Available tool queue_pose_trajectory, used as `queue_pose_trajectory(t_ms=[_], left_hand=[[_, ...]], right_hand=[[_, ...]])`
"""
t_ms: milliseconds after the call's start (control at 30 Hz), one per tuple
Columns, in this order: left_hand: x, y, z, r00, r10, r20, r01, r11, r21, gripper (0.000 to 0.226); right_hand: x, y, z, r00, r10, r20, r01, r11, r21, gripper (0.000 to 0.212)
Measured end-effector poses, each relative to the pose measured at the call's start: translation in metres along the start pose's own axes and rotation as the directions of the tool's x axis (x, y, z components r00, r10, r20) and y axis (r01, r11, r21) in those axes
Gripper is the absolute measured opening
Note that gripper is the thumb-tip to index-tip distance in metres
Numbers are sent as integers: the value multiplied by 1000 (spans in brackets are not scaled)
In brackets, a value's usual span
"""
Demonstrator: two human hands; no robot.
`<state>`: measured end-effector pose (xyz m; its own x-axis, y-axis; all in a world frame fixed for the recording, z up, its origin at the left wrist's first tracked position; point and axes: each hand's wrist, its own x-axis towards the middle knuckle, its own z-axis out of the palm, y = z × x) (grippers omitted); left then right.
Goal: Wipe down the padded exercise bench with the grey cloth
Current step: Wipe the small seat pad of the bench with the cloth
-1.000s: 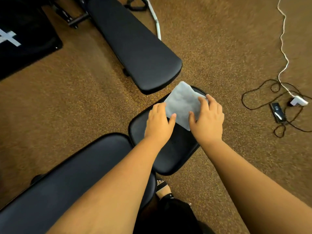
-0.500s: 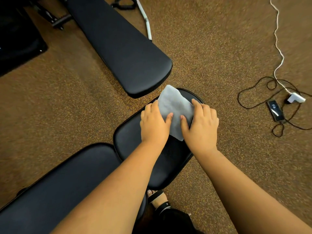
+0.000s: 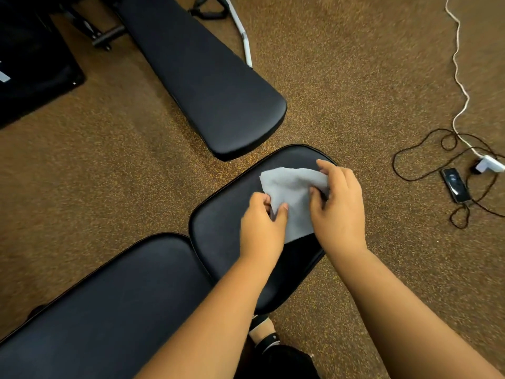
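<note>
A speckled brown carpet [image 3: 109, 165] fills the whole scene. Largest on it is the padded exercise bench: its long black back pad [image 3: 103, 310] runs in from the lower left, and its smaller rounded seat pad [image 3: 218, 231] sits just beyond, the two pads close together with a thin gap between them. A second black bench pad [image 3: 207, 83] lies diagonally across the upper middle, its rounded end near the far edge of the seat pad but apart from it. A dark mat or platform [image 3: 30, 77] occupies the top left corner, with black metal frame parts just beside it.

Both bare forearms reach in from the bottom. The grey cloth [image 3: 293, 195] lies over the far right part of the seat pad, partly lifted and crumpled between the hands. The left hand [image 3: 262, 228] pinches the cloth's near left edge between thumb and curled fingers. The right hand [image 3: 338, 212] has its fingers curled over the cloth's right side, bunching the fabric under them with the thumb tucked against it.

On the carpet to the right, well apart from the bench, a white cable [image 3: 459, 77] trails down to a white plug [image 3: 489, 164], tangled black cords loop around it, and a small dark phone [image 3: 455, 184] lies just beside them. A sandalled foot [image 3: 263, 330] shows below the seat pad
</note>
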<state>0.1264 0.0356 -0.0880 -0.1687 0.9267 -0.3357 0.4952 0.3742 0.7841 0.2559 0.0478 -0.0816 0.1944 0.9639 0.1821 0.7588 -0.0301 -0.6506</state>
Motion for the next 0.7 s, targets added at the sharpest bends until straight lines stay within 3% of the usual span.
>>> queue_pose_trajectory(t_ms=[167,233,300,433,533,700], left_hand=[[-19,-22,10,1000,-3,-31,3,1000,4,15],[-21,-32,8,996,62,-67,-58,996,61,18],[-22,-38,3,989,128,-74,-116,983,145,27],[-23,-58,-15,973,203,-112,-131,880,457,51],[-27,-77,-26,981,151,-118,-63,837,544,67],[-43,-110,-44,999,-9,-37,26,870,492,93]], right_hand=[[-16,11,14,991,-101,-86,86,983,-163,47],[-24,10,22,987,-159,-17,150,959,-241,45],[-30,10,29,983,-147,112,177,922,-345,56],[-31,13,41,970,-69,233,181,845,-503,79],[-21,10,49,969,-92,231,203,829,-521,72],[-19,5,63,931,-191,312,330,806,-491,56]])
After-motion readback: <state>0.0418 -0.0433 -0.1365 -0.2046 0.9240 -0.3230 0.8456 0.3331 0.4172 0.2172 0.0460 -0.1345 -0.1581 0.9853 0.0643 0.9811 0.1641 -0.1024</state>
